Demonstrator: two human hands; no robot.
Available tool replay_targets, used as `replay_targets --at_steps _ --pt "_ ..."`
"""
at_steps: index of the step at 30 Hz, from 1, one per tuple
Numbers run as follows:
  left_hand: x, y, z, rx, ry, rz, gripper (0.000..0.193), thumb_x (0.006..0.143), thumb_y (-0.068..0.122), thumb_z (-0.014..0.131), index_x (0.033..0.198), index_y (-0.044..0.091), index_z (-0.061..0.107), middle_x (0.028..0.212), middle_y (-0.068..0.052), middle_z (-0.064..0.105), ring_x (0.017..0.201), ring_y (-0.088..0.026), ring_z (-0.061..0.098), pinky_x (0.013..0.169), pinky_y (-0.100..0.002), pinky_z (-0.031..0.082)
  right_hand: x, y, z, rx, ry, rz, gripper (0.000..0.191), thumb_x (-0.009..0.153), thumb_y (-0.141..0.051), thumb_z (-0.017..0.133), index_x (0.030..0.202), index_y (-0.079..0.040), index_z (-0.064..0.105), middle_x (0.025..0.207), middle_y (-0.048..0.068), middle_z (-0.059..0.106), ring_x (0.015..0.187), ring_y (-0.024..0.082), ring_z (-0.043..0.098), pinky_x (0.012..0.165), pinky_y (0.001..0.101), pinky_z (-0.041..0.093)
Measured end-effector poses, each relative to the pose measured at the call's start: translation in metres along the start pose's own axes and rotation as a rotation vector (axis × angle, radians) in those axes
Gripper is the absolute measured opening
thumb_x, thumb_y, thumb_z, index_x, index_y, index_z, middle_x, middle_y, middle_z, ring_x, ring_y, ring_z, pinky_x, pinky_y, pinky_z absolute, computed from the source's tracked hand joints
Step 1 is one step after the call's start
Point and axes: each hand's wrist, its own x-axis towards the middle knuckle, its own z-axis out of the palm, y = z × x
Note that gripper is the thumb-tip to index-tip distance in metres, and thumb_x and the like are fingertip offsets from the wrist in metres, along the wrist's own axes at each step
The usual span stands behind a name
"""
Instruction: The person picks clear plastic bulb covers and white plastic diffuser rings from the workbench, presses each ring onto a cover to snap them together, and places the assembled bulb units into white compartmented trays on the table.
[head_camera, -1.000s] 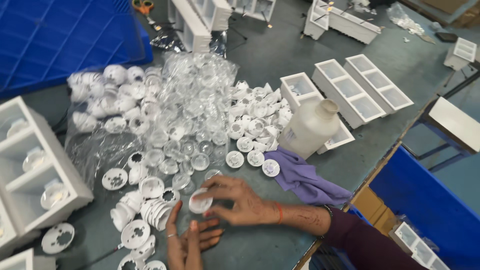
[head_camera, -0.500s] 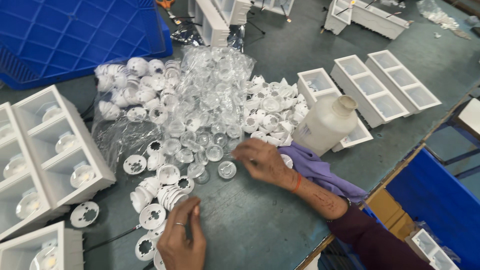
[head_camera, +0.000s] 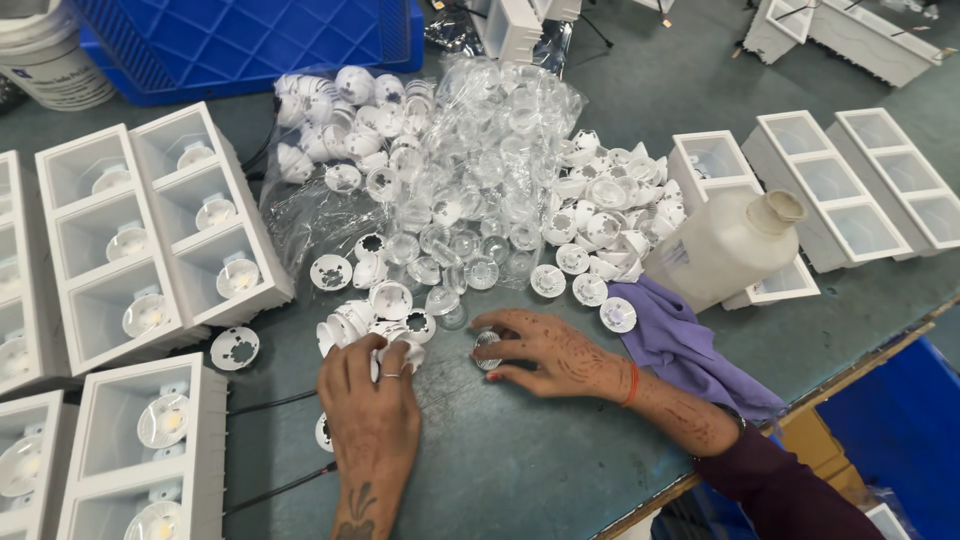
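My left hand rests palm down at the near edge of a heap of small white round reflector cups, fingertips closed on one cup. My right hand lies to its right, fingers pinching a small clear round lens against the grey-green table. Behind both hands spreads a large pile of clear lenses on a crumpled clear plastic bag, with more white cups on its right side.
White multi-cell lamp housings stand at the left, more housings at the right. A white plastic bottle lies on a purple cloth beside my right forearm. A blue crate sits at the back left.
My head has moved closer and the view has shifted. My right hand drew back from the cup pile to a clear lens near the table front. My left hand moved up to the white cups.
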Motion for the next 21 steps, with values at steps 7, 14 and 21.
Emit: replay_targets --at_steps 7,14,21 --pt "-0.004 -0.005 -0.004 0.037 0.025 0.146 0.037 0.069 0.0 0.075 0.106 0.007 0.074 0.109 -0.008 0.065 0.11 -0.027 0.06 0.111 -0.053 0.042 0.001 0.0 -0.003 0.006 0.008 0.026 0.035 0.09 -0.022 0.075 0.123 -0.012 0.069 0.14 0.01 0.059 0.113 0.028 0.066 0.093 0.04 0.055" --pt "-0.001 0.002 -0.011 -0.025 0.199 0.013 0.027 0.083 0.005 0.079 0.11 0.01 0.076 0.096 -0.006 0.066 0.092 -0.027 0.064 0.083 -0.045 0.051 0.0 0.003 -0.006 0.025 0.011 0.031 0.04 0.089 -0.015 0.075 0.128 -0.015 0.07 0.136 0.007 0.066 0.121 0.027 0.066 0.103 0.0402 0.052" --pt "-0.003 0.018 -0.013 -0.528 0.154 -0.25 0.005 0.093 0.001 0.068 0.097 0.0 0.065 0.114 -0.012 0.072 0.085 -0.019 0.075 0.063 -0.028 0.061 0.005 -0.004 -0.017 0.307 -0.037 0.175 0.066 0.08 -0.006 0.075 0.143 -0.013 0.058 0.14 0.009 0.064 0.13 0.03 0.062 0.11 0.0411 0.049"
